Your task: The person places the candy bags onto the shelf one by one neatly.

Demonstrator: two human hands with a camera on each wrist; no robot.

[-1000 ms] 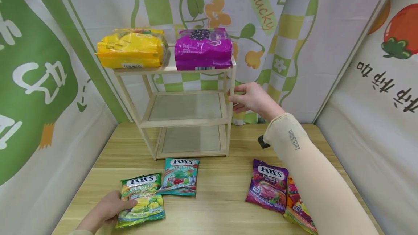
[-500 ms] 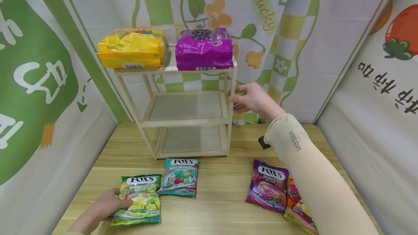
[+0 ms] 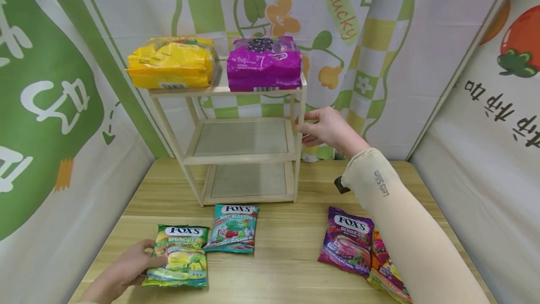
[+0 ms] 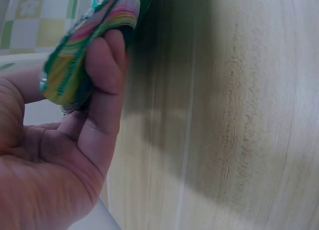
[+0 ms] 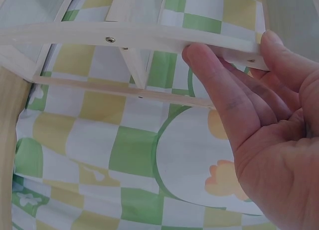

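Observation:
In the head view, my left hand (image 3: 131, 266) grips the left edge of a green candy bag (image 3: 183, 257) marked Fox's Spring Tea, thumb over its front. The left wrist view shows fingers curled round the bag's striped edge (image 4: 75, 65), close over the wooden table (image 4: 239, 140). My right hand (image 3: 326, 128) pinches the right front post (image 3: 297, 168) of a small wooden shelf rack (image 3: 240, 158) between thumb and fingers, at mid height. In the right wrist view that post (image 5: 149, 38) runs across the top, thumb on one side and fingers on the other.
A yellow bag (image 3: 168, 64) and a purple bag (image 3: 263, 67) lie on the rack's top. In front of it is a teal Mint Blossom bag (image 3: 234, 229). At right, a purple Berries bag (image 3: 348, 243) overlaps a colourful bag (image 3: 386, 266), partly hidden by my right sleeve (image 3: 405, 210).
My left hand has shifted a little to the left with the green candy bag, whose lower edge has moved left too. The right hand keeps its hold on the rack's post.

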